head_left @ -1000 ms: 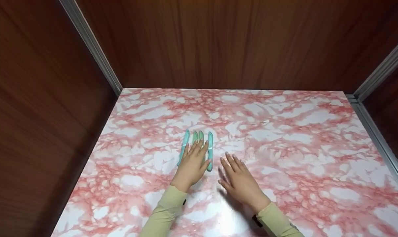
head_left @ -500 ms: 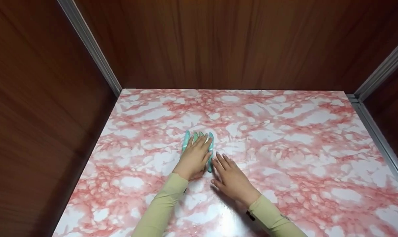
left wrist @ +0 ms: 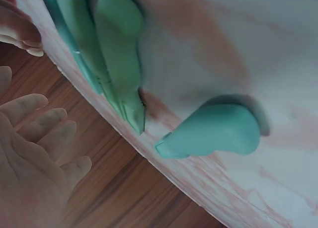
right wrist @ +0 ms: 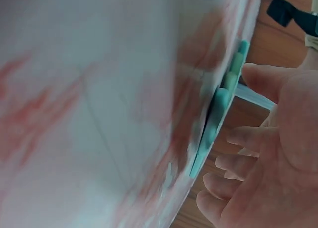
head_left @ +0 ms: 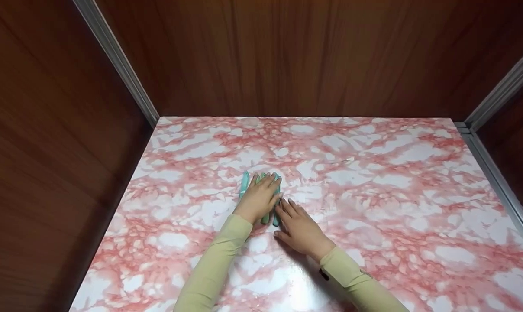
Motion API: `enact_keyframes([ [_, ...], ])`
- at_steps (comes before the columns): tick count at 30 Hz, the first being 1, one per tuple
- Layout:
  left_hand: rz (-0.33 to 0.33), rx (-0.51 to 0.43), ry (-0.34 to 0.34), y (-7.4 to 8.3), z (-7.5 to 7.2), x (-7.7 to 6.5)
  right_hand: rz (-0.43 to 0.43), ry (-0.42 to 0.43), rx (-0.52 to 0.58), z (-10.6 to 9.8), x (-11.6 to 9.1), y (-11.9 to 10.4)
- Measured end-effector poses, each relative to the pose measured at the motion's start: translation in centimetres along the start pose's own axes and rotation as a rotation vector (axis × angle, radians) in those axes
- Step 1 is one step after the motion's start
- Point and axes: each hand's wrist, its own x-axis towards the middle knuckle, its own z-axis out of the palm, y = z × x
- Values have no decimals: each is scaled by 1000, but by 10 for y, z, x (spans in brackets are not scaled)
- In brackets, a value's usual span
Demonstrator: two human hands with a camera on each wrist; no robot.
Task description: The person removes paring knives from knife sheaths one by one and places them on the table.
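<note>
Several slim, knife-shaped tools with rounded handles lie side by side on the table: a left teal one (head_left: 245, 179), two green ones (left wrist: 119, 54) and a right teal one (right wrist: 214, 121). My left hand (head_left: 259, 198) is spread palm down over them, fingers fairly straight, hiding most of their length. Whether its fingers press on them cannot be told. My right hand (head_left: 301, 227) lies just right of the row, fingers extended, fingertips close to the right teal tool. Any contact there is unclear. In the left wrist view, the left teal tool (left wrist: 218, 131) lies apart from the others.
The table (head_left: 374, 186) has a red-and-white marbled top. Dark wood panels (head_left: 287, 56) rise behind it and at both sides. Metal corner rails (head_left: 118, 60) run up at the left and right. A black strap (right wrist: 282, 12) shows in the right wrist view.
My right hand has moved left and slightly forward, up to the right teal tool. The left hand has shifted slightly right and forward across the row. The right teal tool has barely moved.
</note>
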Motion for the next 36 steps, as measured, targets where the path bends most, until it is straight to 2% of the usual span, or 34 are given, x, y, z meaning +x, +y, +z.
enact_keyframes([
  [8,10,26,-39,-2,5,11,-21,7,-9,4,6,3],
  [19,30,54,-81,-1,9,12,-61,-13,-59,4,8,1],
  [29,33,35,-89,-8,15,13,-94,-28,-77,5,9,0],
  [36,16,19,-93,-11,14,16,-111,-32,-80,2,13,1],
])
